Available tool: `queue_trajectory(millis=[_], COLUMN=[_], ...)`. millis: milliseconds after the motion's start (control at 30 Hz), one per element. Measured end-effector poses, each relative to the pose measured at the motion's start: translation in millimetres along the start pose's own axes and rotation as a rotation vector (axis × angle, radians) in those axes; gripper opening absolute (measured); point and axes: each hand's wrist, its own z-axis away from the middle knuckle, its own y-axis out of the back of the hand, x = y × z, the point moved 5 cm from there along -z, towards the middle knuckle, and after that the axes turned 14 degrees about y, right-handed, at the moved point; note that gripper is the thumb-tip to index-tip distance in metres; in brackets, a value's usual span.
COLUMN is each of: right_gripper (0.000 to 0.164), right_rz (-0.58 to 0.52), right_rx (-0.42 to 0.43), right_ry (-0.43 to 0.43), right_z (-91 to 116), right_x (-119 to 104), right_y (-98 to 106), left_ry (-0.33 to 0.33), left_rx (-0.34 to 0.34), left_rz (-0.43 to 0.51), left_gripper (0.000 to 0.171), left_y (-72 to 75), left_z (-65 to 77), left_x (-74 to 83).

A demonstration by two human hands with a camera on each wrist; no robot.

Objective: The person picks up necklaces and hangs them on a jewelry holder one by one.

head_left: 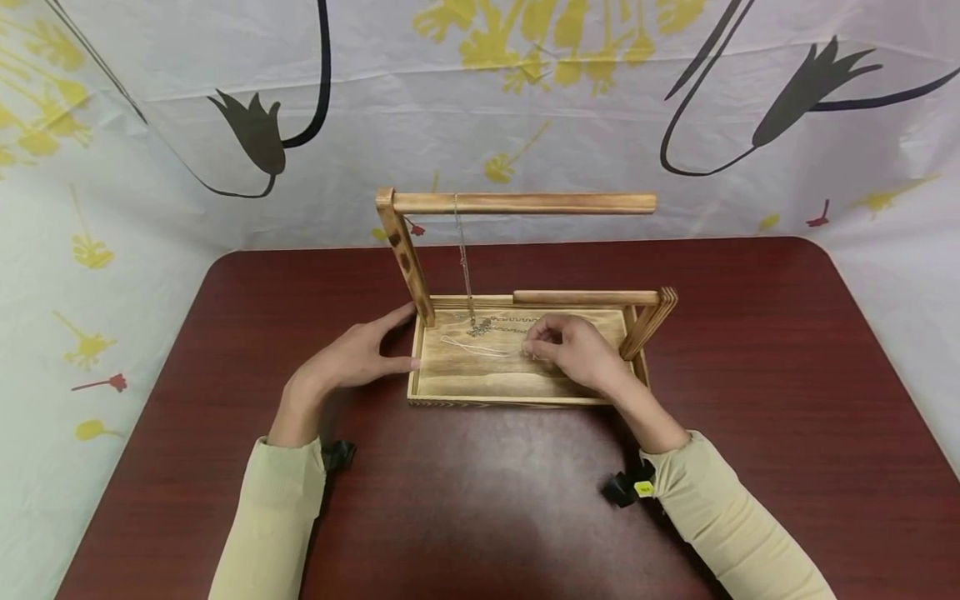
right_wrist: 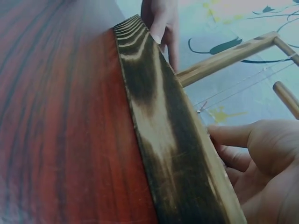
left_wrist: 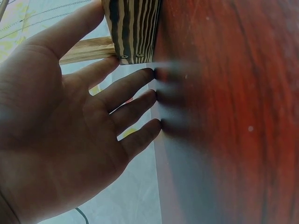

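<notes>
A wooden jewelry stand has a shallow tray (head_left: 465, 385) at its base. My left hand (head_left: 356, 354), fingers spread, touches the tray's left end with thumb and forefinger; the left wrist view shows this hand (left_wrist: 79, 107) with its other fingertips at the tabletop. Over the tray, my right hand (head_left: 573, 350) pinches a thin pale necklace (head_left: 480, 348) between thumb and forefinger, and the loop trails left along the tray floor. Behind it lies a darker chain necklace (head_left: 480, 327). Another necklace (head_left: 463, 250) hangs from the upper bar (head_left: 525, 203). The tray wall hides part of the right hand (right_wrist: 271, 163) in the right wrist view.
The upper bar stands on a left post (head_left: 407, 258), its right end free. A lower bar (head_left: 585, 297) runs from a right post (head_left: 648, 323) along the tray's back. The stand sits on a dark red table (head_left: 480, 500) before a patterned cloth (head_left: 480, 125).
</notes>
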Motion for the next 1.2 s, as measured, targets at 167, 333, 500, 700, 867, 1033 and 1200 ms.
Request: queue_trajectory(millis=[167,333,500,700,867,1033,1200], right_gripper=[0.010,0.019,0.020,0.020,0.025,0.028,0.026], right_rz=[-0.127,-0.264,-0.319,-0.390,-0.442,-0.463,-0.394], right_rx=[0.022,0.045,0.067,0.082,0.083,0.090,0.070], right_ry=[-0.023,-0.078,-0.102,-0.098,-0.115,-0.116,-0.111], right_z=[1,2,2,3,4,6,7], right_x=[-2,-2,-2,-5,-6,-8,-12], right_y=[1,0,0,1,1,2,5], left_ry=[-0.007,-0.005,-0.003,-0.007,-0.011,-0.011,-0.002], left_rx=[0.001,0.006,0.006,0.004,0.008,0.011,0.009], left_rz=[-0.002,-0.006,-0.004,-0.002,-0.003,-0.002,0.002], left_gripper=[0.090,0.090,0.090,0.090,0.090,0.090,0.090], left_y=[0.2,0.3,-0.2,-0.6,-0.7,-0.8,-0.4], left_z=[-0.3,-0.2,-0.2,-0.1,-0.4,-0.6,0.1], left_x=[-0.3,-0.3,-0.2,0.0,-0.2,0.7,0.2])
